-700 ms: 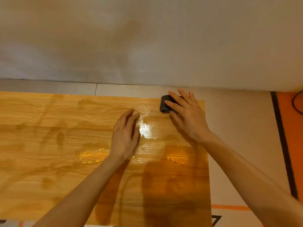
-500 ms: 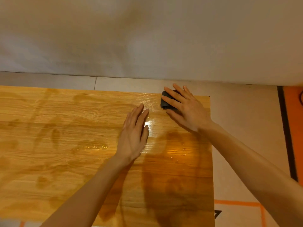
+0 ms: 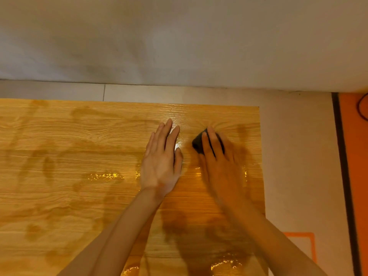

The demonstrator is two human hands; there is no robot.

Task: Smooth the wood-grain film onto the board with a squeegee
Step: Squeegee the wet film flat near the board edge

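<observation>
The wood-grain film (image 3: 75, 196) covers the board across the left and middle of the head view, glossy, with darker patches and a few shiny bubbles. My left hand (image 3: 162, 158) lies flat on the film with its fingers straight and together. Just to its right, my right hand (image 3: 219, 164) is motion-blurred and presses straight fingers down on a small dark squeegee (image 3: 196, 144). The squeegee sits near the board's far right corner and is mostly hidden under those fingers. Faint creases in the film fan out ahead of it.
A pale wall (image 3: 179, 36) rises just past the board's far edge. Light floor (image 3: 298, 156) lies right of the board, with a black stripe (image 3: 343, 156), an orange mat (image 3: 357, 176) and an orange tape outline (image 3: 298, 234).
My right hand has pulled the squeegee from the far edge back toward me along the film. My left hand has stayed flat on the film beside it.
</observation>
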